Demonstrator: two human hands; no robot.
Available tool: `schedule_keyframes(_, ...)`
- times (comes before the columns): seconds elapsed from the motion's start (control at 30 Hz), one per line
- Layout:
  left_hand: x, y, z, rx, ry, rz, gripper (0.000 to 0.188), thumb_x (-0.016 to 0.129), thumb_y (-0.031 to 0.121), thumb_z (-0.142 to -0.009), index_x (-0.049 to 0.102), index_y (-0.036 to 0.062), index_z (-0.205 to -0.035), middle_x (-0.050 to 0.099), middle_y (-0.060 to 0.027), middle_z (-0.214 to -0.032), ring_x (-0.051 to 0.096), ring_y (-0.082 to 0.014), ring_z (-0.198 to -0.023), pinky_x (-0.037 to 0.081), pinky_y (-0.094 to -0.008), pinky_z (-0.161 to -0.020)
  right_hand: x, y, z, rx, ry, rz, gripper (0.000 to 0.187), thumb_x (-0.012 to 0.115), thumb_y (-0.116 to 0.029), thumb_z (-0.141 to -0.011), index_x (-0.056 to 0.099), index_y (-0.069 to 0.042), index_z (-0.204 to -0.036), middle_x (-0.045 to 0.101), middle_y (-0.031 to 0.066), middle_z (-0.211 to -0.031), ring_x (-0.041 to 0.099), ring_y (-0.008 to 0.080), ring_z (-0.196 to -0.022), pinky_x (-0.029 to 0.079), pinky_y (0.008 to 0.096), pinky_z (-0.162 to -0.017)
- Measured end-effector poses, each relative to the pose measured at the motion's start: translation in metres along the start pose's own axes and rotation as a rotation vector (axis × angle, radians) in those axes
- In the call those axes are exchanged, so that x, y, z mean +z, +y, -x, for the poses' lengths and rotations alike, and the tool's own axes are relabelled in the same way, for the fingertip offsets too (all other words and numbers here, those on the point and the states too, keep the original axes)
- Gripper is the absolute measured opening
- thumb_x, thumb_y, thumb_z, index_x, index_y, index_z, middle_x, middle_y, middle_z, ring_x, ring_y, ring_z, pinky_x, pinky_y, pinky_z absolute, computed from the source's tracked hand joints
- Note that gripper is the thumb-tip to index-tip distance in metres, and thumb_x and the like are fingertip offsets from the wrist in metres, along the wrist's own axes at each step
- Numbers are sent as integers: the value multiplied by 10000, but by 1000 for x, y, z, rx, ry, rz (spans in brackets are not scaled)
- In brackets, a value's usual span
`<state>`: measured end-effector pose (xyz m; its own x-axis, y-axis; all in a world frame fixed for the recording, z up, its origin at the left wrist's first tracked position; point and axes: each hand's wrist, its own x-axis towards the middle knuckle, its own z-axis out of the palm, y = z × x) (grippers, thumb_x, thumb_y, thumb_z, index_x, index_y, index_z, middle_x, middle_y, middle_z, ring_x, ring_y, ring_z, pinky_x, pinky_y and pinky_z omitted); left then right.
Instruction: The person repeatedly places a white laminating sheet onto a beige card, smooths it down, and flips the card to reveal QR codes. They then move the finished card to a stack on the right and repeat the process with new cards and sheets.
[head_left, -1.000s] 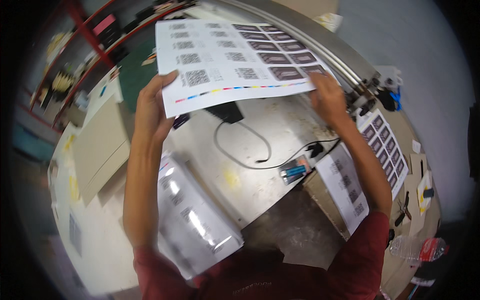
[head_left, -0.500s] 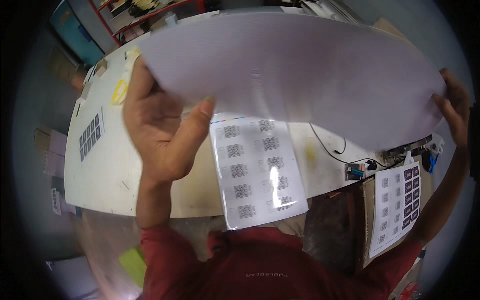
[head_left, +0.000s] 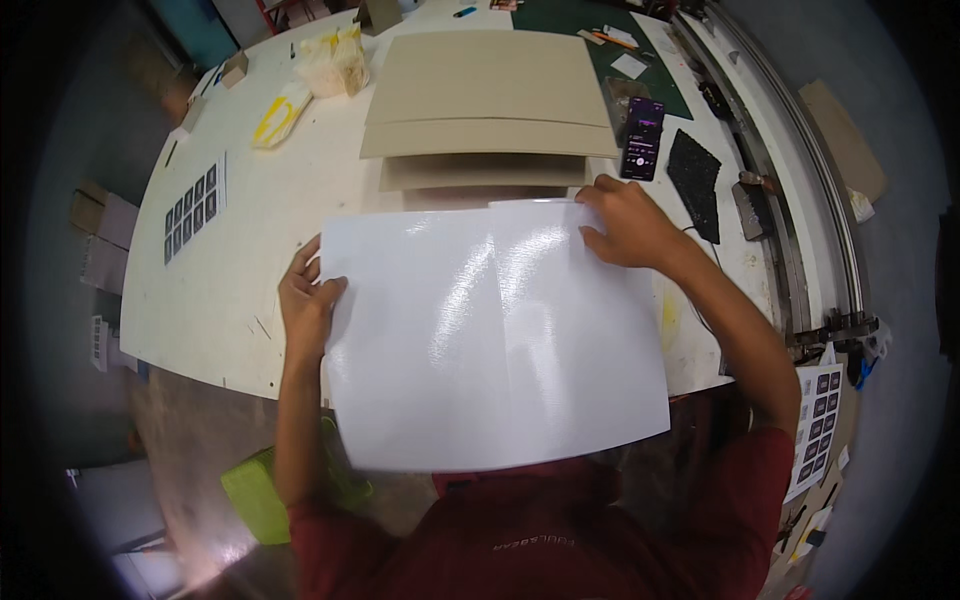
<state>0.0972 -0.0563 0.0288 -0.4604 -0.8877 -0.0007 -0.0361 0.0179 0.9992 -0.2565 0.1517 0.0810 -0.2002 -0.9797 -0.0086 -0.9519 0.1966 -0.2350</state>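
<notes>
A wide, glossy white sheet (head_left: 410, 330) lies spread before me, its near end reaching past the table's front edge. A straight line runs down its middle, with a slight step at the top; whether this is one sheet or two overlapping ones, I cannot tell. My left hand (head_left: 310, 300) pinches the left edge, thumb on top. My right hand (head_left: 630, 225) grips the far edge toward the right, fingers behind and thumb on the face. No print shows on this face, and whatever lies underneath is hidden.
Beyond the sheet sits a stack of tan boards (head_left: 490, 80). Right of it are a phone (head_left: 643, 138), a dark jagged piece (head_left: 694, 185) and a long metal rail (head_left: 790, 170). A printed sheet (head_left: 195, 210) and plastic bags (head_left: 335, 65) lie on the left.
The white sheet has come down from a raised, bowed position and lies flatter and nearer. Both hands moved with it, the right one inward. The printed sheet at the front is now covered.
</notes>
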Motion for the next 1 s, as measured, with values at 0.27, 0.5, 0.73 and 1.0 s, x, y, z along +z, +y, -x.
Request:
schedule_keyframes(0.27,12,-22,-8,-50,-28,-26,638,552,-111,-754,480,-110,-1387,662,-222,-1213,703,-221,-998,562,-310,-865,5,-16,-3,-145,419,228,308,762,-138,-779,677,34,-1019,583,168,-986,575,303,-971,469,417,-858)
schedule_keyframes(0.5,14,-22,-19,-42,-28,-20,637,552,-119,-752,488,-106,-1385,663,-219,-1225,705,-222,-1002,563,-312,-874,-20,-15,-110,-325,542,134,574,812,-345,-774,627,15,-1181,600,160,-1065,558,304,-1071,456,421,-929)
schedule_keyframes(0.73,18,-17,-15,-54,-36,-16,672,554,-95,-742,469,-109,-1408,651,-212,-1253,677,-206,-1051,534,-290,-922,-12,-27,-101,-331,447,177,479,779,-296,-823,622,-21,-1183,639,150,-1045,590,295,-1073,477,417,-922)
schedule_keyframes(1.0,17,-18,-14,-60,-34,-21,667,547,-93,-733,486,-108,-1396,667,-204,-1222,678,-200,-1022,535,-280,-900,-38,-23,-32,-239,534,161,384,763,-254,-844,642,-62,-1155,635,146,-1084,658,290,-984,575,397,-789)
